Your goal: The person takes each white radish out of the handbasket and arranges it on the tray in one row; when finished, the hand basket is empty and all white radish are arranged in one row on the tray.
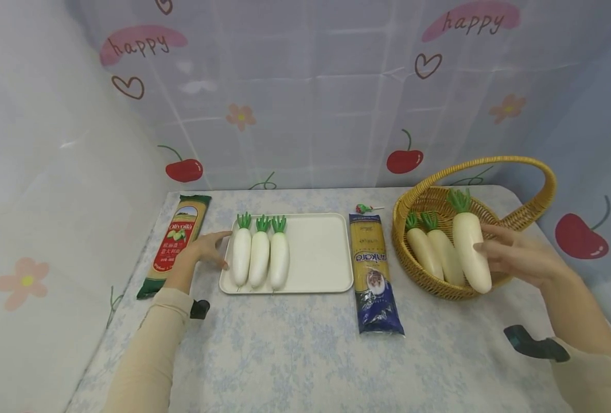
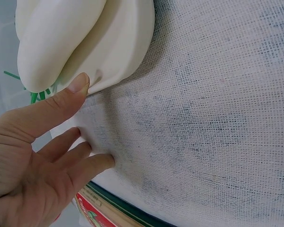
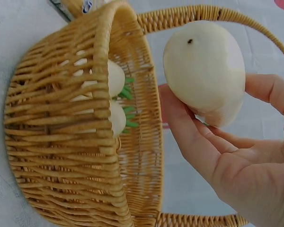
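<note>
My right hand (image 1: pixel 517 255) grips a white radish (image 1: pixel 471 249) with green tops. The right wrist view shows the radish's (image 3: pixel 203 66) rounded end raised above the wicker basket's (image 3: pixel 61 127) rim, between thumb and fingers. Two more white radishes (image 1: pixel 424 252) lie inside the basket (image 1: pixel 455 291). On the white tray (image 1: pixel 318 252), three white radishes (image 1: pixel 259 258) lie side by side, tops toward the back. My left hand (image 1: pixel 209 250) is at the tray's left edge, fingers loosely bent and holding nothing. In the left wrist view its thumb (image 2: pixel 78 85) is by the tray's rim (image 2: pixel 132 66).
A red and green pasta packet (image 1: pixel 176 246) lies left of the tray. Between tray and basket lies a yellow and blue pasta packet (image 1: pixel 374 275), with a small wrapped lollipop (image 1: pixel 364 208) behind it. The basket's tall handle (image 1: pixel 491 159) arches over it. A printed curtain (image 1: pixel 305 103) hangs behind the table.
</note>
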### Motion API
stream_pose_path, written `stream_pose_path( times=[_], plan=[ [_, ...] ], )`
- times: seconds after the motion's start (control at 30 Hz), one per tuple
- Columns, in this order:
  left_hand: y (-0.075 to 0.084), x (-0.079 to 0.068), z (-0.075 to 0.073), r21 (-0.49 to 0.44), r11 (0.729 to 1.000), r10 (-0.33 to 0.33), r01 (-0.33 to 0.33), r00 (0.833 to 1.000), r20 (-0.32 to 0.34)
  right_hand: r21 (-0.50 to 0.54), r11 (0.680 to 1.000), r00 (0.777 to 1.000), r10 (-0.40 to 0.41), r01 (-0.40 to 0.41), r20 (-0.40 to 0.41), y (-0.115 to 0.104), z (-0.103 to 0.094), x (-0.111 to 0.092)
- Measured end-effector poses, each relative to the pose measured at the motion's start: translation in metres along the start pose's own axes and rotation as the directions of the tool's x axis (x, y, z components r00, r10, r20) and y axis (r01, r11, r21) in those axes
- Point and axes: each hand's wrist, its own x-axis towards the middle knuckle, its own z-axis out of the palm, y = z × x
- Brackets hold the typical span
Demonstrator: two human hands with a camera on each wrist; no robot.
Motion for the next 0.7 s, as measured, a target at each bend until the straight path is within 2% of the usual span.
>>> stream_pose_path(
  times=[0.23, 0.5, 0.7],
  plan=[
    [0.001, 0.0, 0.0, -0.006, 1.0, 0.003, -0.003, 1.0, -0.002, 0.009, 0.999, 0.998, -0.051, 0.051, 0.03, -0.005, 0.018, -0.004],
    [0.001, -0.001, 0.0, -0.004, 1.0, 0.011, -0.011, 1.0, 0.0, -0.041, 0.998, 0.999, -0.046, 0.046, 0.015, -0.013, 0.036, -0.01],
    [0.001, -0.002, 0.0, -0.011, 1.0, 0.014, -0.014, 1.0, 0.0, -0.052, 0.995, 0.996, -0.084, 0.086, 0.042, -0.017, 0.048, -0.013]
  ],
)
